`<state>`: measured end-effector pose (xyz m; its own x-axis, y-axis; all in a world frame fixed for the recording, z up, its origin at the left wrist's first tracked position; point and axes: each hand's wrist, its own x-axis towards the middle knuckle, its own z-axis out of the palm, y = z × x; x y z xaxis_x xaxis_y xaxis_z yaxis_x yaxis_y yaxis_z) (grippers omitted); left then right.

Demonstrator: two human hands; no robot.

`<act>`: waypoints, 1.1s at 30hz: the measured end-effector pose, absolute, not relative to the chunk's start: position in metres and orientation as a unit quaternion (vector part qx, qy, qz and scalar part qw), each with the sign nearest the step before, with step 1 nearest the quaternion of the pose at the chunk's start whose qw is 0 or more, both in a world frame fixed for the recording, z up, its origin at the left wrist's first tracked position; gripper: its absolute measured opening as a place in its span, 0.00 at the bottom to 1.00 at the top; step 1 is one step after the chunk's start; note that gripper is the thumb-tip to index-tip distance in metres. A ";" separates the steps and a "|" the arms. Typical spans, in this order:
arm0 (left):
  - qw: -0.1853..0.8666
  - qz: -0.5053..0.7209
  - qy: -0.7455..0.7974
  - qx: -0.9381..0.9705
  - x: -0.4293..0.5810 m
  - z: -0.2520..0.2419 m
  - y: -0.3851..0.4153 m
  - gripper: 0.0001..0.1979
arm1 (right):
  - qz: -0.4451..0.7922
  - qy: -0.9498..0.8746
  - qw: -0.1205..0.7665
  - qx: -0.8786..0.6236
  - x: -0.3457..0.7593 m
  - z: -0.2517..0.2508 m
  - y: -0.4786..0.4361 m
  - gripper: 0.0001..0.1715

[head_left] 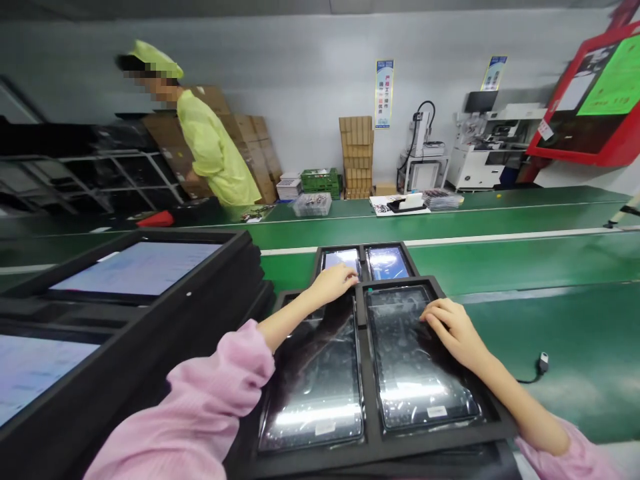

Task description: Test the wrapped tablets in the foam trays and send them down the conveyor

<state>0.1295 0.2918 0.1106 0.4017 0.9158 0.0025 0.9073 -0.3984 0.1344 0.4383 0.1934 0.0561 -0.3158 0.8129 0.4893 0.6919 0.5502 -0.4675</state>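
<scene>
A black foam tray point(367, 437) lies in front of me with two dark-screened tablets side by side in its recesses. Over the top end of the left tablet point(320, 373) reaches my left hand point(334, 283), its fingers loosely stretched and holding nothing that I can see. My right hand point(454, 328) rests at the right edge of the right tablet point(417, 353), fingers slightly bent, tips touching the edge area. Both tablets carry a small white label at the near end. Just beyond, another tray holds two lit tablets point(386, 263), the left one partly behind my left hand.
A tall stack of black foam trays point(200, 310) with lit tablets stands at my left. A cable plug point(543, 362) lies on the green work surface point(590, 320) at right. Across the belt are a clear plastic box point(313, 205) and a person in yellow point(213, 147).
</scene>
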 end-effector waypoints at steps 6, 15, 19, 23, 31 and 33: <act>0.066 0.034 0.537 0.840 0.111 0.101 0.250 0.15 | -0.036 -0.751 0.284 -0.596 0.445 0.038 0.206 0.17; 0.028 -0.011 0.520 0.853 0.124 0.101 0.243 0.20 | -0.039 -0.711 0.144 -0.687 0.443 0.037 0.225 0.32; 0.020 -0.034 0.498 0.866 0.114 0.107 0.238 0.21 | 0.001 -0.709 0.211 -0.673 0.451 0.030 0.235 0.30; 0.015 -0.047 0.468 0.882 0.111 0.106 0.227 0.22 | -0.010 -0.704 0.248 -0.665 0.455 0.022 0.234 0.27; 0.041 -0.058 0.503 0.861 0.115 0.113 0.231 0.19 | -0.014 -0.705 0.240 -0.667 0.457 0.028 0.233 0.25; 0.062 -0.060 0.531 0.843 0.104 0.116 0.233 0.19 | -0.021 -0.714 0.247 -0.654 0.452 0.036 0.238 0.21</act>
<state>0.1042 0.2326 0.1165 0.4293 0.8875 -0.1674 0.9024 -0.4289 0.0403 0.4515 0.2376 0.0361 -0.0215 0.9241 0.3814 0.9453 0.1431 -0.2932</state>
